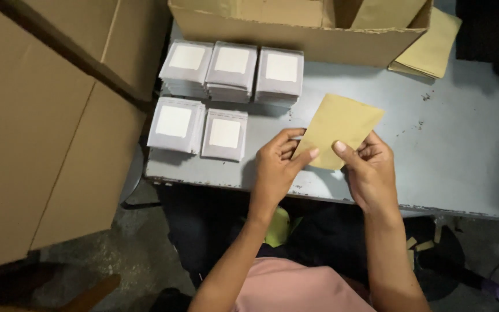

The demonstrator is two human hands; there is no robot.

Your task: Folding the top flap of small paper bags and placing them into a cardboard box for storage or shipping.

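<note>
Envelope [340,130], tan paper, one item: you hold it at the centre of the frame, tilted, its upper corner pointing toward the upper right, above the near edge of the grey table [469,144]. Your left hand [275,164] is closed on its lower left edge, thumb on top and fingers curled behind. Your right hand [371,167] is pinched on the lower right edge, thumb pressed on the face.

Packets, grey with a white square panel, five stacks: three in a row [232,69] at the upper left of the frame, two more [198,128] just below them, nearer the table's front edge, well apart from your hands.

Cardboard box [295,32], open, one item: top centre of the frame, standing on the far side of the table.

Tan envelopes, loose pile [431,49]: upper right, partly under the box's corner.

Cardboard sheets [41,127], large: left side of the frame, leaning beside the table.
</note>
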